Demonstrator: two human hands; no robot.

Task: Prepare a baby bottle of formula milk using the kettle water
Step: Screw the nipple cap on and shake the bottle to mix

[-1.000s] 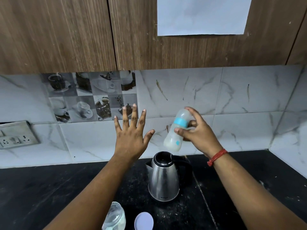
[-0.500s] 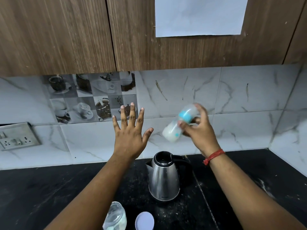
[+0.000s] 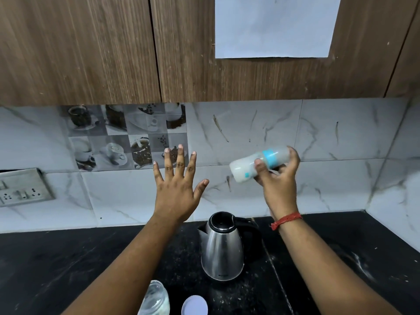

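Observation:
My right hand grips a baby bottle with a blue collar, held in the air above the counter and tipped almost on its side, its base to the left. White milk fills the bottle. My left hand is raised beside it, palm away, fingers spread, holding nothing. Below and between the hands a steel kettle stands on the black counter, its lid open and its black handle to the right.
A clear jar with white powder and a round white lid lie near the front edge. A socket plate sits on the left of the tiled wall. Wooden cabinets hang overhead; a side wall closes the right.
My right hand has swung the bottle from nearly upright to almost horizontal and shifted it right. The left hand has stayed raised and spread.

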